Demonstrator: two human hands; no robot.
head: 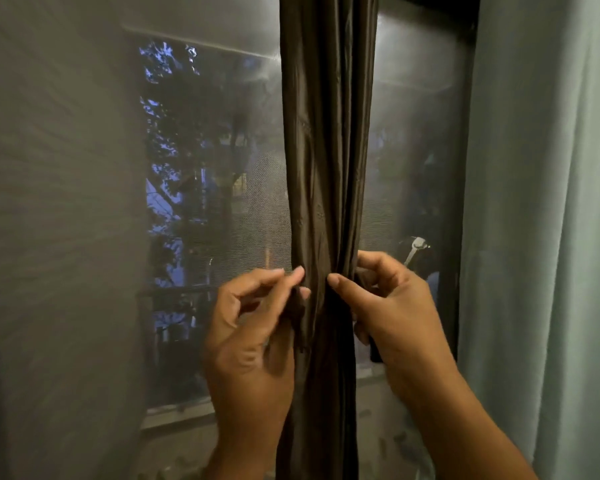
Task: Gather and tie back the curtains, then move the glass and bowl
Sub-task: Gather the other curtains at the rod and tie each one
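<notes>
Brown satin curtain (321,188) hangs vertical, bunched dead centre between both hands. Left hand (253,327) pinches its left edge, right hand (392,306) curls round the right side, same height, equally near. No tie, glass or bowl visible.

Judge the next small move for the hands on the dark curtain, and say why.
Probably close the wrap: both the left hand and the right hand pinch the gathered dark curtain at one height, yet no tie shows around the bunch.
</notes>
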